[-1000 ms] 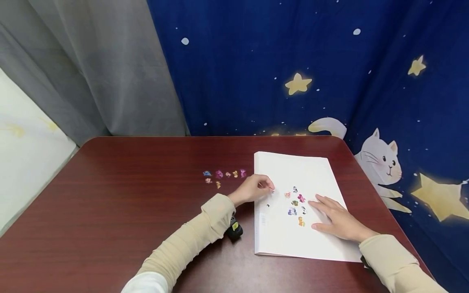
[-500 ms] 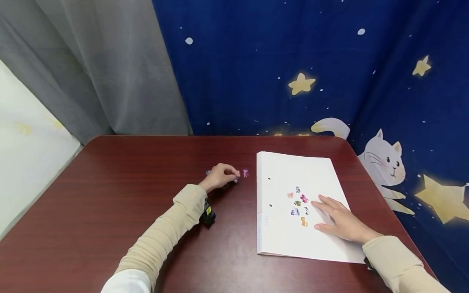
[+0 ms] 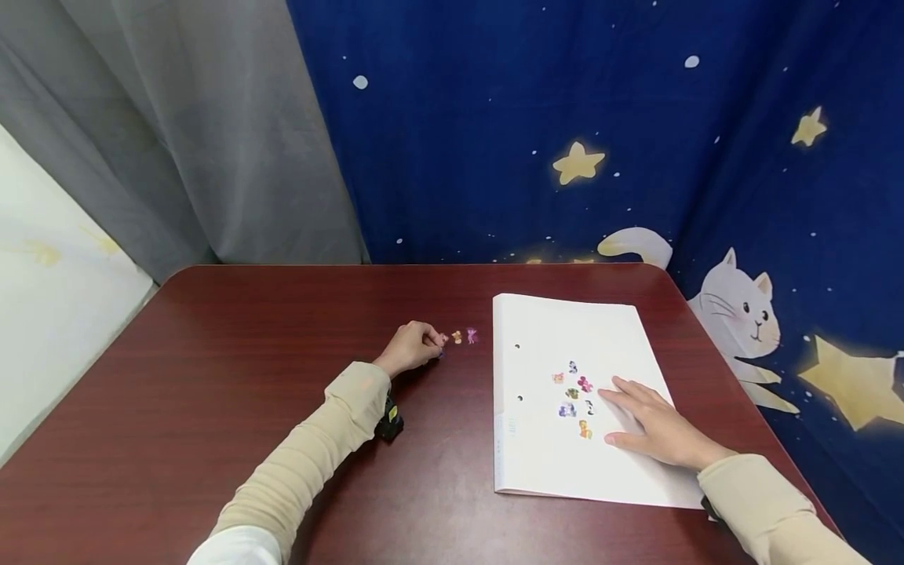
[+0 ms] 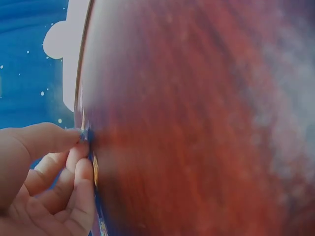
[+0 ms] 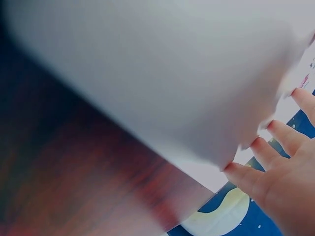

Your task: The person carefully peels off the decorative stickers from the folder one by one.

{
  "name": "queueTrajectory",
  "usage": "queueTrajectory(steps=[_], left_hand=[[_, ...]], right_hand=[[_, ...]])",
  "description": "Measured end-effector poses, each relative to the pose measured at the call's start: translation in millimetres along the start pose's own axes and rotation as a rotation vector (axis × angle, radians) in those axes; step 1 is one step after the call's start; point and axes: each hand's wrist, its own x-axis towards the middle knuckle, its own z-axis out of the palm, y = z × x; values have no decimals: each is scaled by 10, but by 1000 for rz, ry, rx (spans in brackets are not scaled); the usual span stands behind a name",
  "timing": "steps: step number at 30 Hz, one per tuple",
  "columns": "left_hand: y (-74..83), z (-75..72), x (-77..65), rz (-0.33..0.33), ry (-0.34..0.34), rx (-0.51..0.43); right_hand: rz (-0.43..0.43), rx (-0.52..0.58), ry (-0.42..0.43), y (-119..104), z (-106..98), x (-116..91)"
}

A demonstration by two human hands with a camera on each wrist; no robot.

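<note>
My left hand (image 3: 411, 345) pinches a small bluish sticker (image 4: 85, 133) between thumb and fingertips, close over the dark red table. Just beyond the fingertips lie a pink sticker (image 3: 443, 338), an orange one (image 3: 457, 337) and a purple one (image 3: 472, 336); the hand covers the tabletop to their left. My right hand (image 3: 653, 424) rests with its fingers spread on a large white paper pad (image 3: 537, 463). Several small colourful cartoon stickers (image 3: 572, 393) lie grouped on the pad, left of the right fingertips.
The pad has two punched holes (image 3: 519, 372) near its left side and lies close to the right edge of the table (image 3: 233, 377). Behind the table hang a grey curtain (image 3: 191, 133) and a blue one (image 3: 480, 141) with stars and a cat. Each wrist wears a small black camera.
My left hand has gone from the pad's left side to the stickers on the table, then a little further left with the bluish sticker at its fingertips. The right hand stays put.
</note>
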Motion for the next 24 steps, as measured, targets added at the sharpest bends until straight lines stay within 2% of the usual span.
queueTrajectory(steps=[4,10,15,20,24], left_hand=[[10,-2,-10,36,31,57],[25,10,-5,55,42,88],[43,24,-4,77,81,153],[48,43,-11,83,101,236],[42,50,-18,78,105,262]], right_hand=[[4,-4,-1,1,-9,5],[12,1,-5,5,-13,4],[7,-1,-1,1,-16,3],[14,0,-7,-9,-21,12],[21,5,-11,-16,-19,13]])
